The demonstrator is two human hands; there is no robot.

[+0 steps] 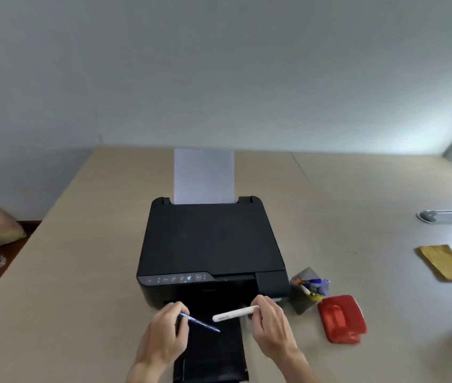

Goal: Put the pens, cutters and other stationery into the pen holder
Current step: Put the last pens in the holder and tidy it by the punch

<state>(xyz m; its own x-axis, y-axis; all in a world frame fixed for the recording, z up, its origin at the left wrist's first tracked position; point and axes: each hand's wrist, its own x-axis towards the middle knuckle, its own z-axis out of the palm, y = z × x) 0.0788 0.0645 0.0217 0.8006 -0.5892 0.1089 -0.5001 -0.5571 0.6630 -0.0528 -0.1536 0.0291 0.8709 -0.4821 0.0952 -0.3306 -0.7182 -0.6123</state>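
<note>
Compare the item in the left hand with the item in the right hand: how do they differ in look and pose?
The blue pen in the left hand is thin, while the white item in the right hand is thicker and opaque. The blue pen slopes down to the right; the white item slopes up to the right. Both are long and narrow, gripped at one end, and held over the printer's black output tray.
</note>
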